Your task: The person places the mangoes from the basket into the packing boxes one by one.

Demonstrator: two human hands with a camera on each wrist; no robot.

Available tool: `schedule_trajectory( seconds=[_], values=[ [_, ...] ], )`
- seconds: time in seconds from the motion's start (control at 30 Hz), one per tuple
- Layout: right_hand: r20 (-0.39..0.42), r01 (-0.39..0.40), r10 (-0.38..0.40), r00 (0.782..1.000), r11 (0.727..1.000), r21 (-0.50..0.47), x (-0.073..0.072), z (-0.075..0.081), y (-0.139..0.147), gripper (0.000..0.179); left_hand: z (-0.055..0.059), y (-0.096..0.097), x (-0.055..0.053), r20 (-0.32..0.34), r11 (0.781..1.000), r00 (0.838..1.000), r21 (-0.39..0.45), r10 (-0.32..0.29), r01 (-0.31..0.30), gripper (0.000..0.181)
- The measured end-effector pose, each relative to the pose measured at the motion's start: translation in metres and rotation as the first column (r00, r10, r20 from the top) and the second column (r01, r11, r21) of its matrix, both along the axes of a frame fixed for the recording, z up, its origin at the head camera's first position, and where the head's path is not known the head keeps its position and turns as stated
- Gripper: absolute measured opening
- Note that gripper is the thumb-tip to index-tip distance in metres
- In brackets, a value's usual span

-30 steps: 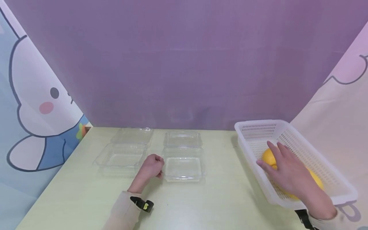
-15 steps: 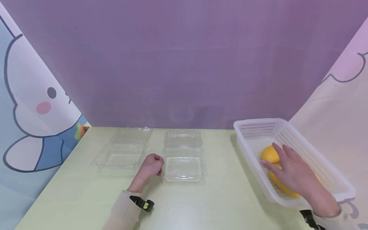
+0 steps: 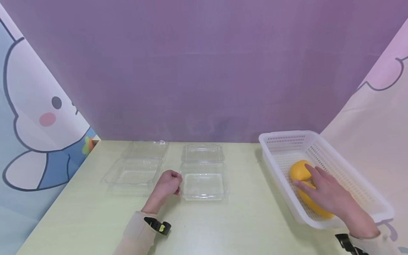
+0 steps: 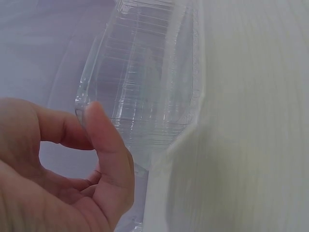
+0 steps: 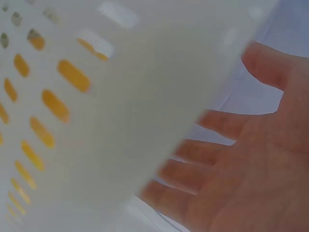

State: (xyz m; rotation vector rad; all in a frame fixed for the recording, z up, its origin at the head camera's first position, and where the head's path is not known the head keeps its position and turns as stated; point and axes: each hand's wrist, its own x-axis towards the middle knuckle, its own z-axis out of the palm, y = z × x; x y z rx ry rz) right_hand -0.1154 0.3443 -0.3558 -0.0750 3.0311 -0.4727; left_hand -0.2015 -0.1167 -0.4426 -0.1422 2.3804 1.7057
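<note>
At the left side rim of the near half of an opened clear plastic clamshell box (image 3: pixel 204 186), my left hand (image 3: pixel 167 184) pinches the edge between thumb and index finger. The left wrist view shows the thumb (image 4: pixel 106 145) against the box corner (image 4: pixel 140 92). My right hand (image 3: pixel 326 194) reaches over a white slotted basket (image 3: pixel 271 170), fingers spread and relaxed. Under it lie a rounded yellow-orange fruit (image 3: pixel 299 170) and a longer one (image 3: pixel 313 205), partly covered by the hand. Through the basket slots, the right wrist view shows yellow; the basket wall hides the fingertips there.
Left of the first box stands a second opened clear clamshell (image 3: pixel 132 175), its lid (image 3: pixel 146 150) folded back. The pale table (image 3: pixel 204 230) ends at a purple backdrop (image 3: pixel 204 71). A cartoon-printed cloth (image 3: pixel 47 148) hangs at the left.
My right hand has shifted slightly right and toward me over the basket, uncovering more of the yellow fruit. The left hand and the boxes have stayed in place.
</note>
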Motion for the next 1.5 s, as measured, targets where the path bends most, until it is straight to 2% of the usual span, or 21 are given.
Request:
schedule_trajectory(
  seconds=[0.23,0.63,0.87,1.23,1.5],
  values=[
    [0.027,-0.011,0.011,1.0,1.0,0.01,0.001,-0.005,0.004,0.087,0.001,0.0,0.001,-0.001,1.0,1.0,-0.003,-0.007,0.007,0.02],
    [0.134,-0.013,0.012,0.991,1.0,0.004,0.001,-0.011,0.012,0.082,0.0,0.001,0.001,-0.006,1.0,1.0,0.0,-0.007,0.007,0.02],
    [0.168,-0.028,0.03,0.985,0.999,-0.015,0.0,-0.015,0.015,0.082,0.002,0.002,0.001,-0.004,1.0,1.0,0.003,-0.008,0.008,0.018],
    [0.168,-0.038,0.04,0.985,0.999,-0.013,-0.006,-0.026,0.024,0.083,0.0,0.002,-0.001,0.009,1.0,1.0,-0.004,0.005,-0.005,0.018],
    [0.161,-0.077,0.086,0.983,0.995,-0.062,-0.01,-0.032,0.028,0.081,-0.003,0.002,-0.003,0.003,1.0,1.0,-0.001,0.01,-0.01,0.018]
  ],
)
